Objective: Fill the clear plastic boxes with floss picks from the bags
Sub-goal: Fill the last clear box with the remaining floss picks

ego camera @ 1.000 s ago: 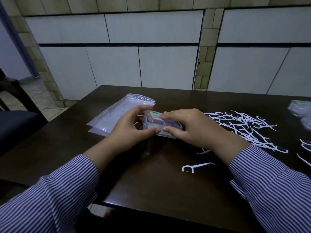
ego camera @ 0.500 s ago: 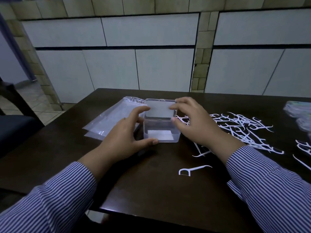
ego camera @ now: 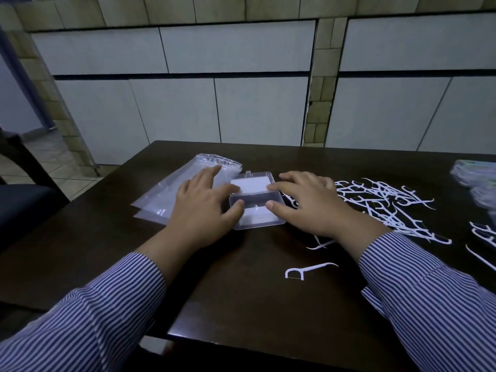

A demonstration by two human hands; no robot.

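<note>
At the far left a dark chair (ego camera: 24, 202) is seen beside the table (ego camera: 268, 304), well clear of the work. On the table's left part flat clear bags (ego camera: 171, 194) are stacked; they appear limp and slick, and are judged likely to slide if brushed. Over them the left hand (ego camera: 198, 213) is spread, its fingers nearly straight, the forefinger lying on the bags and the thumb touching the left wall of the box (ego camera: 255, 208). The box sits near the middle of the table with its lid (ego camera: 252, 182) thrown back flat behind it; almost nothing is seen inside. It is judged light, stiff and smooth, easily skated across the polished wood, so it is best steadied by its short side walls, not by the thin hinge or lid. At its right side the right hand (ego camera: 311, 208) is laid flat, thumb at the right wall and forefinger at the lid's edge; neither hand is closed around anything. A single pick (ego camera: 308, 271) lies nearer the table edge, apart from the rest. Further right the loose picks (ego camera: 386, 205) are heaped in a tangle; they are judged feather-light, springy and prone to hook together, so a pinch by the handles is advised. The right sleeve (ego camera: 429, 299) is close enough to sweep them. At the far right edge some packets (ego camera: 475, 175) are dimly seen.
</note>
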